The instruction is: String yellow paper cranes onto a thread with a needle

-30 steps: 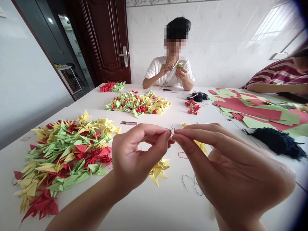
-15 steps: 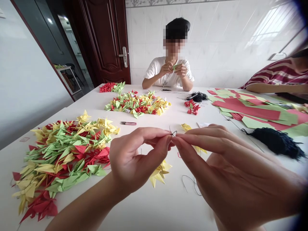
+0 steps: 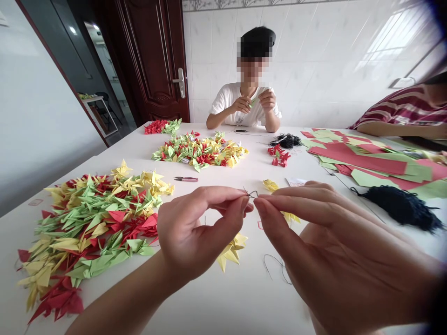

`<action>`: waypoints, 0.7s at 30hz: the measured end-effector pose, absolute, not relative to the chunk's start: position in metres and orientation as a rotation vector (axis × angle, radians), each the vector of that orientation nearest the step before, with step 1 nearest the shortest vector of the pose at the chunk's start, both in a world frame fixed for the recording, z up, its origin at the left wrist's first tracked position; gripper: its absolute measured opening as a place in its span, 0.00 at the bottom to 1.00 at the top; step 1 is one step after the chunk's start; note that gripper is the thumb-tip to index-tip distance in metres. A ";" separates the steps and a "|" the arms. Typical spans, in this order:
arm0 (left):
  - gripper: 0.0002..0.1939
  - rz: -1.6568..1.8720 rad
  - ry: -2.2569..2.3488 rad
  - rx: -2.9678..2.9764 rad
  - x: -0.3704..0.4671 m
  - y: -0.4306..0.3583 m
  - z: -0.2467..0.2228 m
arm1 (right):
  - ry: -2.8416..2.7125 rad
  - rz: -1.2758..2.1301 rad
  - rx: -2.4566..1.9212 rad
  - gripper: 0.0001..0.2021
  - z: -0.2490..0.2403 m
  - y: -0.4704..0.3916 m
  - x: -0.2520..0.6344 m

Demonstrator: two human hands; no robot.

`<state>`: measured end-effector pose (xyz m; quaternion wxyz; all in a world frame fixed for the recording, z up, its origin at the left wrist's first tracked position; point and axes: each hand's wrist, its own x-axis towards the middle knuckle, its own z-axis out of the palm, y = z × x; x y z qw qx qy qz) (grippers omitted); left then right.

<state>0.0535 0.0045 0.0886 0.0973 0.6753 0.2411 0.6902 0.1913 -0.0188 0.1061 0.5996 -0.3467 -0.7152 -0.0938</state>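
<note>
Two-handed pinch: the person's left hand [image 3: 192,232] and right hand [image 3: 335,246] are facing each other above the smooth white bench [image 3: 209,307], fingertips nearly meeting.
Left fingers: thumb and forefinger are pressing together narrowly, holding a thin black thread [image 3: 253,193] bent into a small loop.
Right fingers: thumb and forefinger are pinching just as narrowly on the loop's other side, the remaining fingers lying extended together.
Loop: it is bridging the little gap between the two pinches, raised clear of the bench; a short loose end is standing up by the left forefinger.
Thread handling: gripping close to the crossing is probably giving the best control; drawing evenly from both sides is seeming safer than tugging, since so fine a strand is likely slipping or snapping under a jerk.
Short end: it is looking easy to lose, so guarding it with the left thumb is making sense.
Crossing: it is appearing too small to read; knot or mere bend, I cannot tell.
Loose dark strand [image 3: 267,268]: it is curling on the bench and passing behind the right hand; any link to the held thread is escaping view.
Yellow pointed folded-paper piece [image 3: 231,253]: the left hand is partly covering it.
Right wrist: it is running into the dark picture edge.
Maroon-and-white striped sleeve [image 3: 394,109]: a co-worker's arm is being cut off at the right.
</note>
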 end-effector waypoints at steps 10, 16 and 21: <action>0.11 1.993 0.741 1.947 0.054 0.002 0.090 | -1.665 -0.241 -0.836 0.13 0.110 -0.018 0.192; 0.05 1.752 0.724 1.747 0.052 -0.001 0.094 | -1.635 0.042 -0.887 0.10 0.106 -0.015 0.191; 0.02 1.627 0.788 1.639 0.049 0.000 0.102 | -1.613 0.051 -0.896 0.11 0.106 -0.012 0.193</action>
